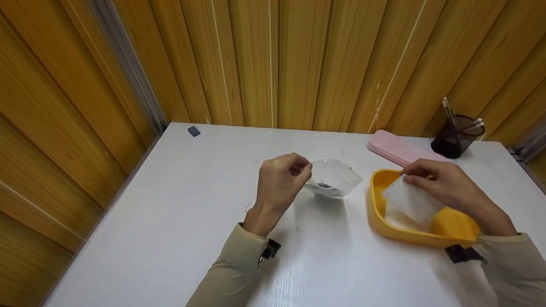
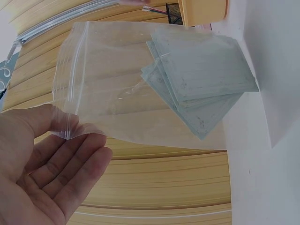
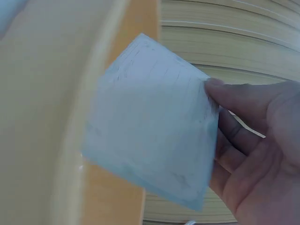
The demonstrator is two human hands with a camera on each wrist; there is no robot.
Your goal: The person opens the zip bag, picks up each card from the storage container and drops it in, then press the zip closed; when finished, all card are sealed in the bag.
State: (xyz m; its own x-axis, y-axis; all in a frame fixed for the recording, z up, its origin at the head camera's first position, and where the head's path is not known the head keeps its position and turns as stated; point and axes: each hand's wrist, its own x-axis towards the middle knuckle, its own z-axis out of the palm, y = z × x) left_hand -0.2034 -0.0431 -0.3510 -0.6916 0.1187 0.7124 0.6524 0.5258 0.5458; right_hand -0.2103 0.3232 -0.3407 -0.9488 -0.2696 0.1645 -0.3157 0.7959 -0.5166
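1. Over the yellow tray [image 1: 413, 235], our right hand [image 1: 448, 181] holds a thin pale square [image 3: 152, 117], its fingers clamped on one edge near a corner; the rest of the square hangs free.
2. Above the white table [image 1: 192, 204], our left hand [image 1: 281, 183] pinches the zip end of a clear plastic bag [image 2: 112, 70] between thumb and forefinger, the other fingers bent loosely.
3. Several similar squares [image 2: 201, 70] lie fanned inside the bag, at the end away from our fingers. We cannot tell whether the zip is open.
4. What looks like another pale square [image 1: 396, 216] lies in the tray, below the held one.
5. We judge the right grip the weak point: with so little of the square held, a knock against the tray's rim could twist it loose, and it might chip if brittle.
6. Our left pinch catches only a corner of the bag, so the mouth could sag shut, or the squares' weight could swing it and spill them if unsealed.
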